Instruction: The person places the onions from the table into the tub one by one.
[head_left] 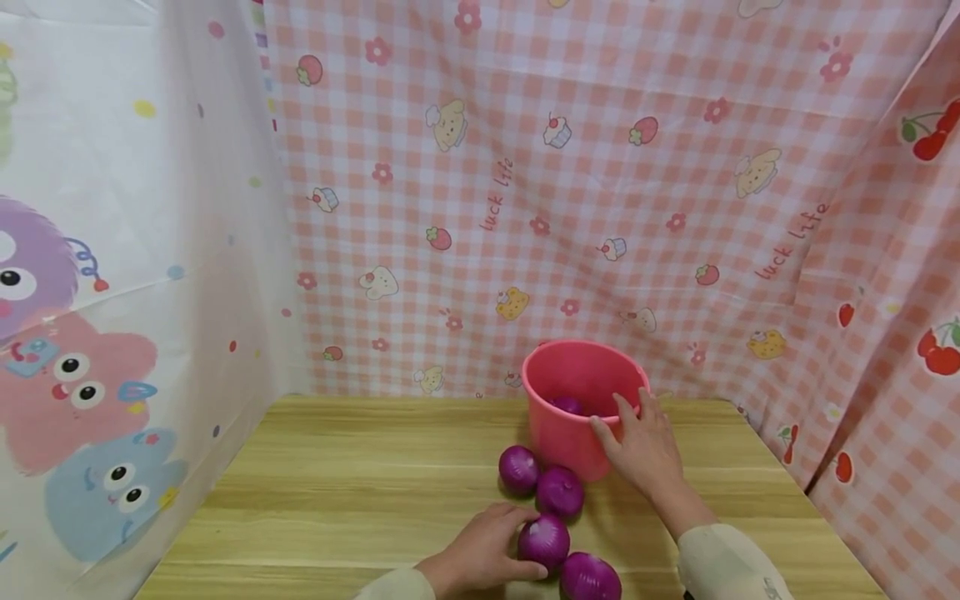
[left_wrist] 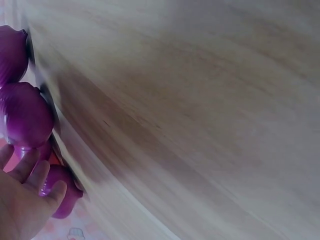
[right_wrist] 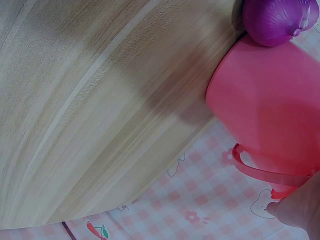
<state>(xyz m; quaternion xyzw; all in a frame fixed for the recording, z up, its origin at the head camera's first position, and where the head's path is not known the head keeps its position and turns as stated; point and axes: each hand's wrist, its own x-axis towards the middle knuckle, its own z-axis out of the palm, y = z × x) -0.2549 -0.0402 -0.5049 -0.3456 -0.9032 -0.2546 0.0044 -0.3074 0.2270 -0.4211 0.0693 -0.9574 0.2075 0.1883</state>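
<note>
My left hand (head_left: 483, 546) is beside a purple onion (head_left: 543, 542) on the table, its thumb in front and fingers at the onion's upper left side. The left wrist view has those fingers (left_wrist: 37, 175) spread and reaching toward the onions. With my right hand (head_left: 648, 446) I hold the near right rim of a pink bucket (head_left: 573, 450), fingers over the edge. Inside the bucket lies another onion (head_left: 567, 406), partly hidden by the wall. The right wrist view catches the bucket's side, its handle (right_wrist: 270, 175) and part of my hand.
More onions lie in a row on the wooden table (head_left: 360, 483): one (head_left: 519, 469) by the bucket's base, one (head_left: 559, 492) just right of it, and one (head_left: 591, 577) at the near edge of view. A pink checked cloth (head_left: 465, 167) hangs behind.
</note>
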